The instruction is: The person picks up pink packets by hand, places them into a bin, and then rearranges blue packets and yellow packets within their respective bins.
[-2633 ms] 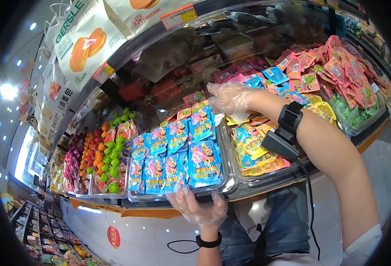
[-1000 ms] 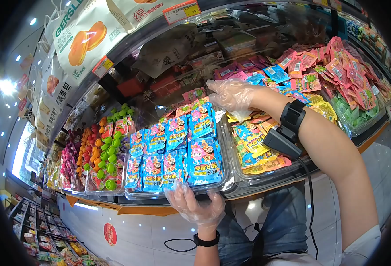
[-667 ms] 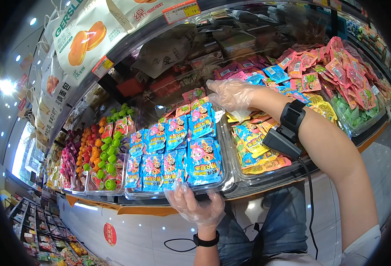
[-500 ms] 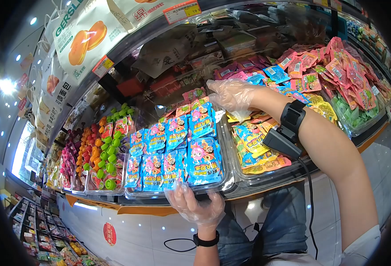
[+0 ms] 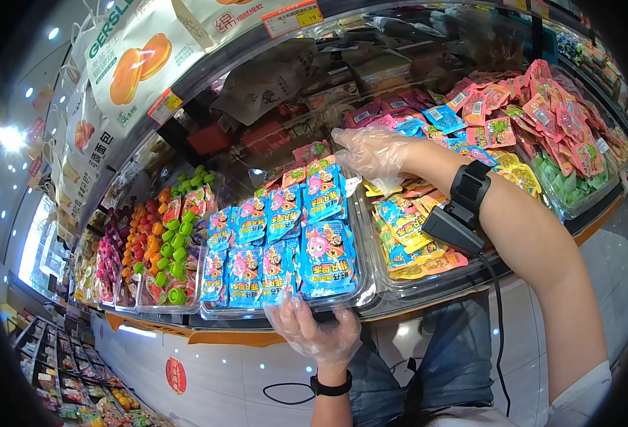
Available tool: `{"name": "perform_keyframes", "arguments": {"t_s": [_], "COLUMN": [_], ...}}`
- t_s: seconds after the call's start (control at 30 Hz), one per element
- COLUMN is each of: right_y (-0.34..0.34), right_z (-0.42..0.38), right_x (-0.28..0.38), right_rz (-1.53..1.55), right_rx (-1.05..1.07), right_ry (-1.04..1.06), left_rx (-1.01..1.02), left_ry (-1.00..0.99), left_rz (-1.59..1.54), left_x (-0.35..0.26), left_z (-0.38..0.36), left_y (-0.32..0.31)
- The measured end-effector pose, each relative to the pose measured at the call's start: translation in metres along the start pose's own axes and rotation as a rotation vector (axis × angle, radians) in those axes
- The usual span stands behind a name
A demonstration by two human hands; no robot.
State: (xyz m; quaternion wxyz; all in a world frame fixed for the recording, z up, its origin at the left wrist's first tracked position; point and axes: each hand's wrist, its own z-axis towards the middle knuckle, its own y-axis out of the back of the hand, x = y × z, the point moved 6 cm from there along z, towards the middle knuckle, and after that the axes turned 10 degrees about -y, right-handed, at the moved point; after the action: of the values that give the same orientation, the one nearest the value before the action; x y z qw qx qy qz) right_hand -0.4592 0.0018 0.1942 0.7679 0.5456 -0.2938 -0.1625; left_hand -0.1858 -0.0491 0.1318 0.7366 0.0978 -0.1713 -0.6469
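A clear plastic tray (image 5: 285,311) holds upright blue snack pouches (image 5: 328,256) in rows, with smaller pink and orange packets (image 5: 311,152) behind them. My left hand (image 5: 312,331), in a thin clear glove, has its fingers curled against the front rim, thumb apart to the right. My right hand (image 5: 378,153), gloved the same way, lies at the tray's back right edge with fingers close together. It appears to grip that edge, though the fingertips' undersides are hidden. To the right, another clear tray (image 5: 428,286) contains yellow pouches (image 5: 406,220), partly covered by my right forearm.
Green-capped and orange-capped sweets (image 5: 177,256) fill trays on the left. Pink packets (image 5: 549,114) are heaped at the far right. Paper bags (image 5: 143,64) and price tags (image 5: 292,18) line the shelf above. A black cable (image 5: 499,327) hangs from the right wrist device.
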Motion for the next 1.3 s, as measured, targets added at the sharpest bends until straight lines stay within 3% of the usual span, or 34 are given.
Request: {"name": "perform_keyframes", "arguments": {"t_s": [0.2,0.9,1.1,1.17,1.3], "right_y": [0.0,-0.005,0.005,0.012,0.007], "right_z": [-0.001,0.003,-0.001,-0.012,-0.008], "right_x": [0.001,-0.001,-0.001,0.011,0.006], "right_rz": [-0.039,-0.065,0.088,-0.053,-0.021], "right_rx": [0.055,-0.048,-0.024,0.258,0.186], "right_ry": [-0.025,0.069,-0.076,-0.143,-0.114], "left_rx": [-0.004,-0.01,-0.002,-0.001,-0.007], "left_ry": [0.003,-0.002,-0.003,-0.002,-0.002], "left_rz": [0.016,-0.006,0.001,0.001,0.005], "left_x": [-0.001,-0.001,-0.001,-0.001,-0.001], "left_z": [-0.001,0.001,0.001,0.001,0.0], "left_y": [0.0,0.0,0.0,0.001,0.0]}}
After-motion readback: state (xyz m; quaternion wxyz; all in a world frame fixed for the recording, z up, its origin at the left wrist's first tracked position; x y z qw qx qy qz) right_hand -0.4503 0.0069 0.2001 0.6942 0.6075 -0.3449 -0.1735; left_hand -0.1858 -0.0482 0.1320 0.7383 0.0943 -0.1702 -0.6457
